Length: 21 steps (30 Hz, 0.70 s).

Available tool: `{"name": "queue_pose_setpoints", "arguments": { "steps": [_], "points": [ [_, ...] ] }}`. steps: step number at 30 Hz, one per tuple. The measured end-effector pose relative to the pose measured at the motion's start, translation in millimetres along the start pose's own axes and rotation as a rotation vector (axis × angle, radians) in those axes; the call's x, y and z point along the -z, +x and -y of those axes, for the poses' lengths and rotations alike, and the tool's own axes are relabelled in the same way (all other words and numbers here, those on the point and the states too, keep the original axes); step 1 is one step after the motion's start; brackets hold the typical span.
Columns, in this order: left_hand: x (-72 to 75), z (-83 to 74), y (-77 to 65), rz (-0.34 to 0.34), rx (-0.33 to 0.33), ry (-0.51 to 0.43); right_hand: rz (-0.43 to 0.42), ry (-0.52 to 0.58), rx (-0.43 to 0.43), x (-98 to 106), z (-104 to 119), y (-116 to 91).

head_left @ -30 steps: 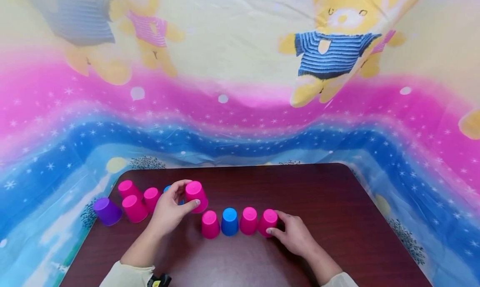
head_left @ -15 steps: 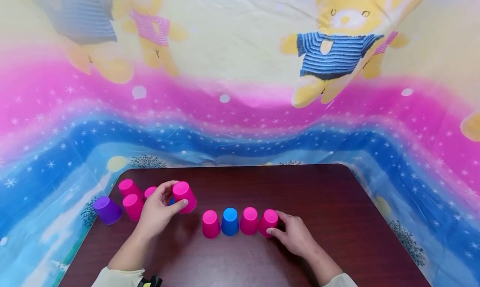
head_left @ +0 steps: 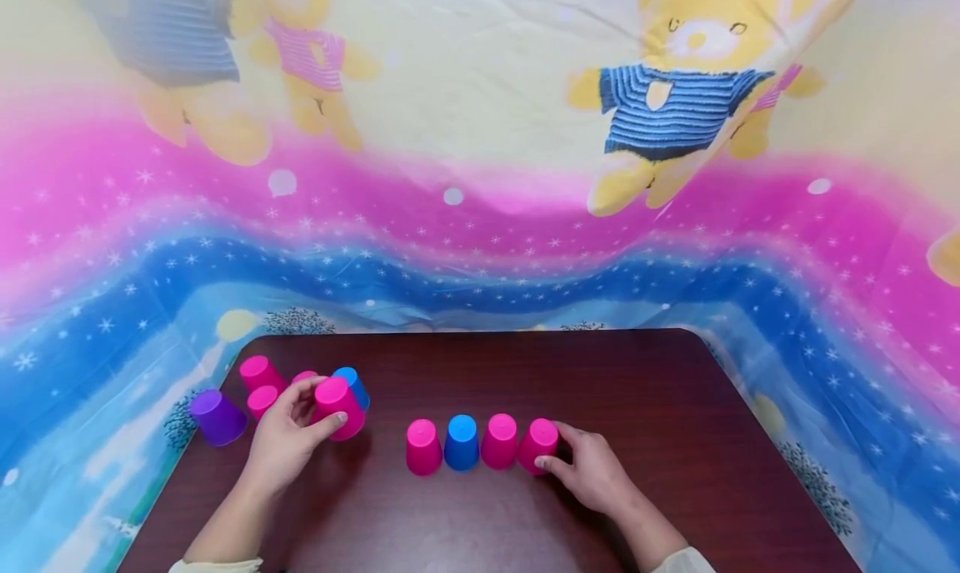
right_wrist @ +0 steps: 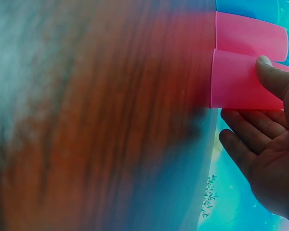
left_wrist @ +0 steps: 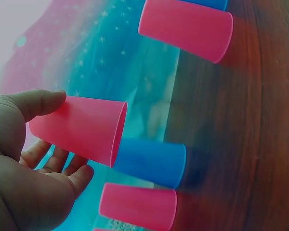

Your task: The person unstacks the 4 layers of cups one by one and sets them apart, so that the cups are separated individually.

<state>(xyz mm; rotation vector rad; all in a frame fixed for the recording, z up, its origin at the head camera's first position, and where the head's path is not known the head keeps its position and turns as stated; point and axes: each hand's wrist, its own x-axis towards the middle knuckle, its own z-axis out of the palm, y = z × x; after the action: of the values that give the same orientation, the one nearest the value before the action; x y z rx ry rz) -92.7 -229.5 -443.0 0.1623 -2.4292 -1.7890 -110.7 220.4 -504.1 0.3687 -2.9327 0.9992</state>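
Note:
My left hand (head_left: 281,444) grips an upside-down pink cup (head_left: 333,394), thumb on the near side and fingers behind. In the left wrist view this cup (left_wrist: 89,125) is held off the table, and its rim overlaps a standing blue cup (left_wrist: 151,161). My right hand (head_left: 596,473) pinches the rightmost pink cup (head_left: 538,441) of a row, its thumb (right_wrist: 274,74) across the side. To its left in the row stand a pink cup (head_left: 499,441), a blue cup (head_left: 461,442) and another pink cup (head_left: 423,448), all mouth down.
Behind and left of my left hand stand several cups: a purple cup (head_left: 217,416), pink cups (head_left: 261,375) partly hidden by the hand, and a blue cup (head_left: 352,383). The dark wooden table (head_left: 585,373) meets a patterned cloth backdrop (head_left: 480,298).
My left hand has carried the pink cup leftward and slightly down, away from the row to the front of the far blue cup. The right hand has stayed on its cup.

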Motion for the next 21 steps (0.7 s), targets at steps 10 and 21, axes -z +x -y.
{"name": "queue_pose_setpoints", "arguments": {
  "steps": [10, 21],
  "points": [
    [19.6, 10.7, -6.2, -0.027, 0.049, 0.045, 0.016, 0.004, -0.023, 1, 0, -1],
    [35.5, 23.4, -10.7, -0.085, 0.047, 0.03, 0.019, 0.006, -0.013, 1, 2, 0]
  ]
}}
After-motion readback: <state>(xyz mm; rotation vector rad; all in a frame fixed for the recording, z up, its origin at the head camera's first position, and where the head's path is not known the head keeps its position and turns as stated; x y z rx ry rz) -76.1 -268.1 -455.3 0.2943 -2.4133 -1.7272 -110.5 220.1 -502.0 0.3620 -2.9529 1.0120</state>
